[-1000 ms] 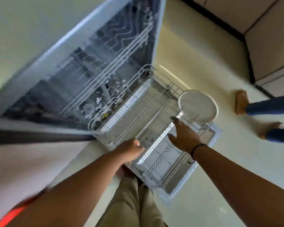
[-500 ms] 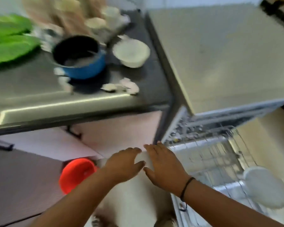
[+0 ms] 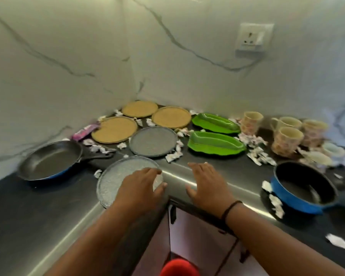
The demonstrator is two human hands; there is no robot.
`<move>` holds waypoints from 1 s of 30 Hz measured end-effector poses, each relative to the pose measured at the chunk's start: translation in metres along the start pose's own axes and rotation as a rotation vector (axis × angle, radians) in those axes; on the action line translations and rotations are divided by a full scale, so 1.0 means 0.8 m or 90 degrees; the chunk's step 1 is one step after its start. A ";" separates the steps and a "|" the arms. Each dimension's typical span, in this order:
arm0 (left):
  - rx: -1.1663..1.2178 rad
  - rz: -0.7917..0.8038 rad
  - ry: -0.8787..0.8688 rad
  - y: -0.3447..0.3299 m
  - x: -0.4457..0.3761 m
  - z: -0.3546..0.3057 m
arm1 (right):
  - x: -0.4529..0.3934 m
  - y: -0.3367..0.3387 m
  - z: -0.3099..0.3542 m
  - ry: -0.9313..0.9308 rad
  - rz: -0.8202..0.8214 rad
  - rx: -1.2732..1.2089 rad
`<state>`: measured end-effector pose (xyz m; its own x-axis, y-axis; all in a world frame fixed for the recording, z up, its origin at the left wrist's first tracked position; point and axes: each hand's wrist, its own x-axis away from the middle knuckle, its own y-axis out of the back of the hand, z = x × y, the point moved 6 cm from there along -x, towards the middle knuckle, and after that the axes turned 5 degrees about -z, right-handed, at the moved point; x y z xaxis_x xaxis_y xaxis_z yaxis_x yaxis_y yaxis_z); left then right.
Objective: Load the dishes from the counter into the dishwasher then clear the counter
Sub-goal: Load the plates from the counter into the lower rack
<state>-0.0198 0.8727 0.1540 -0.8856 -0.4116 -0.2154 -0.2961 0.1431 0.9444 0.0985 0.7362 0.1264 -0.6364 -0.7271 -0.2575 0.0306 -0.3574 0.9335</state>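
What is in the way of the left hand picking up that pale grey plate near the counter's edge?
Nothing visible. The left hand already lies over the near rim of the pale grey plate, fingers curled at its edge. Crumpled paper scraps lie beside the plate, not on it.
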 end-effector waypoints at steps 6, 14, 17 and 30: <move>-0.004 0.051 0.161 -0.026 -0.077 0.094 | -0.138 -0.060 -0.008 -0.106 0.148 -0.065; -0.035 0.112 0.494 -0.068 -0.062 0.186 | -0.201 -0.154 0.015 -0.247 0.359 -0.374; -0.063 0.072 0.575 -0.068 -0.044 0.186 | -0.206 -0.172 0.026 -0.277 0.420 -0.439; 0.215 -0.165 0.820 -0.052 0.022 0.221 | -0.184 -0.186 0.035 -0.442 0.474 -0.613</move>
<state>-0.0862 1.0191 0.0671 0.1142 -0.9766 0.1825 -0.6395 0.0683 0.7657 0.1662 0.9127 0.0320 -0.4756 -0.5874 0.6548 0.8549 -0.4841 0.1866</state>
